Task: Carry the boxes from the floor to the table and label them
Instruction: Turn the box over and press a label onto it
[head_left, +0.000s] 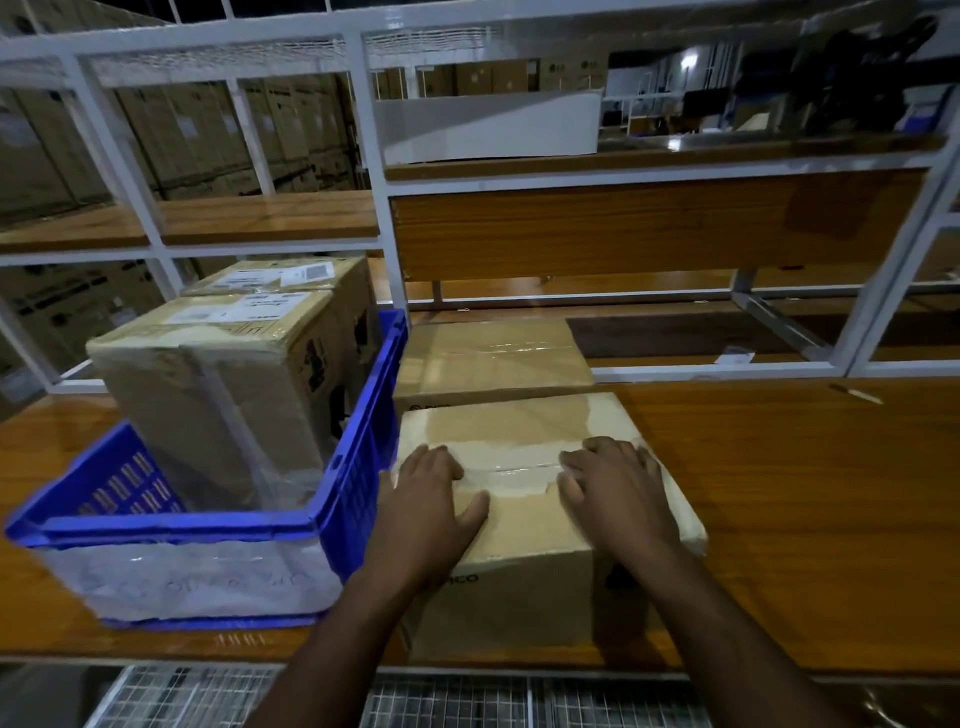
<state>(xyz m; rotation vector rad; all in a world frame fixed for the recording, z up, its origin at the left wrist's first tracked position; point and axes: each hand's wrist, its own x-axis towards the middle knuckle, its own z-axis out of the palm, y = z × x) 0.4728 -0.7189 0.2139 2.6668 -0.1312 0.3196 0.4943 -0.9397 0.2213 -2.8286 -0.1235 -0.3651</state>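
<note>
Both hands flat on the box top, left hand and right hand with fingers open, gripping nothing. Box on desk, beside blue crate. Looks stiff, tape slick; grip side edges under fingers.

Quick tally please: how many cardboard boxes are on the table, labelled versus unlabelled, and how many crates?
Brown cardboard boxes with white labels on top, standing in the crate: 2 (front, rear)
Brown cardboard boxes with taped tops, no label showing, on the wooden table: 2 (near, far)
Blue plastic crate: 1
Total: 5
</note>
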